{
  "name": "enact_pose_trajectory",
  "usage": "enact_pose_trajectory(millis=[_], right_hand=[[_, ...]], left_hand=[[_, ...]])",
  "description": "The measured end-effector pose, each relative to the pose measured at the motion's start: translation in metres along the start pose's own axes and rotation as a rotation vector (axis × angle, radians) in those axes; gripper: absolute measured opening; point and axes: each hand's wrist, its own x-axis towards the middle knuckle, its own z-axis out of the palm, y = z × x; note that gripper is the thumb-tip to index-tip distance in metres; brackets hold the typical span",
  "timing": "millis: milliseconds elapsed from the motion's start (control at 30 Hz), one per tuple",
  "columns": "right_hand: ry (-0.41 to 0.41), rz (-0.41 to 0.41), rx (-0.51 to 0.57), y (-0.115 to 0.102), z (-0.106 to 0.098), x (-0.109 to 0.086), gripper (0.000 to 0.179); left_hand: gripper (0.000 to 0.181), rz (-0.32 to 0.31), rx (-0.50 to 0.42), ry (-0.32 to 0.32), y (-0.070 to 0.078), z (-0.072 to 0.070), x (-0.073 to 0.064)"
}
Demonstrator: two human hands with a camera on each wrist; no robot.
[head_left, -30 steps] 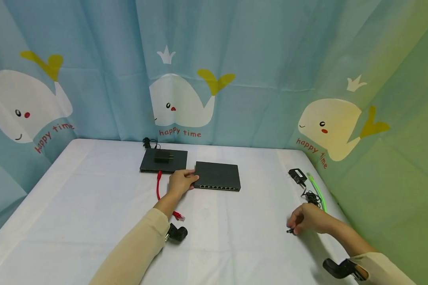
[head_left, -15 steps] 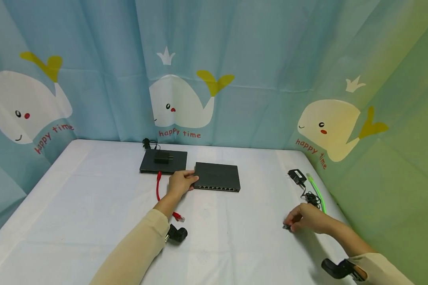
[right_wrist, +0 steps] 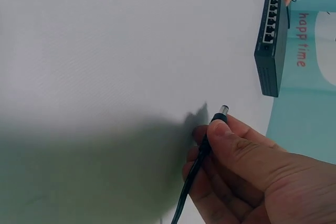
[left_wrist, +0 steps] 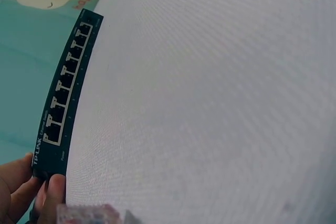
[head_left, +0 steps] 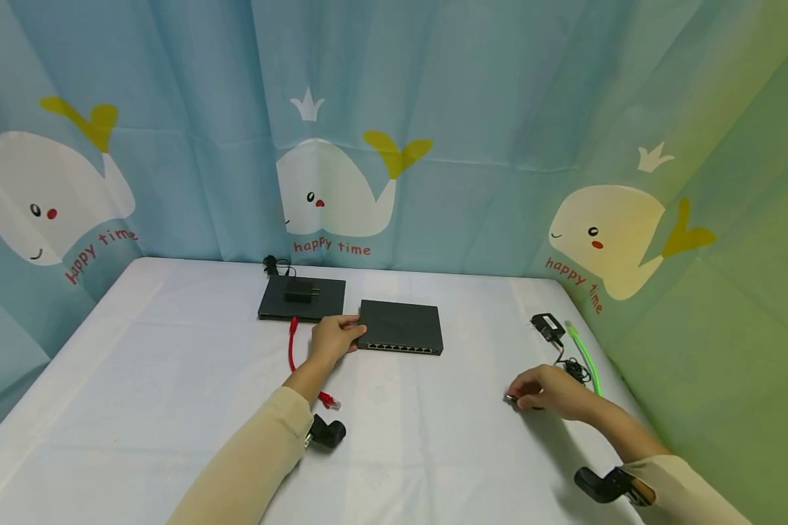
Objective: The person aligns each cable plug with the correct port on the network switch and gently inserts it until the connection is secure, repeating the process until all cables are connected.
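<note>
A black Ethernet switch (head_left: 400, 324) lies flat near the middle of the table, its row of ports (left_wrist: 65, 82) facing the near side. My left hand (head_left: 333, 337) grips its left end between thumb and fingers, as the left wrist view also shows. To the right, my right hand (head_left: 551, 390) pinches the power plug (right_wrist: 219, 116) of a black cable (right_wrist: 186, 187). The plug's round metal tip points out past the thumb, toward the switch but well apart from it. The cable trails back under the palm.
A black power adapter (head_left: 548, 326) with coiled cord (head_left: 574, 368) and a green cable (head_left: 586, 350) lie at the right edge. Behind the left hand, another black box (head_left: 272, 295) carries a black plug adapter (head_left: 298, 291). A red network cable (head_left: 291, 343) passes beneath the left forearm.
My right hand has moved left and slightly away from me with the power plug, whose tip now points toward the switch. The left hand and the switch have stayed put.
</note>
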Motion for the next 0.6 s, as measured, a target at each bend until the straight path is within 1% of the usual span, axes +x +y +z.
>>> enact_pose_trajectory(millis=[233,333,433,600], right_hand=[[0.034,-0.008,-0.011,-0.004,0.005,0.013,0.011],[0.046,0.015,-0.001,-0.006,0.007,0.018,0.012],[0.051,0.053,0.028,-0.008,0.009,0.024,0.012],[0.058,0.088,0.078,-0.012,0.011,0.032,0.013]], left_hand=[[0.037,0.001,-0.01,-0.001,0.001,-0.001,-0.002],[0.036,0.002,-0.011,0.001,0.002,-0.001,-0.003],[0.036,0.004,-0.014,0.003,0.002,0.0,-0.004],[0.036,0.005,-0.024,0.002,0.002,0.0,-0.004]])
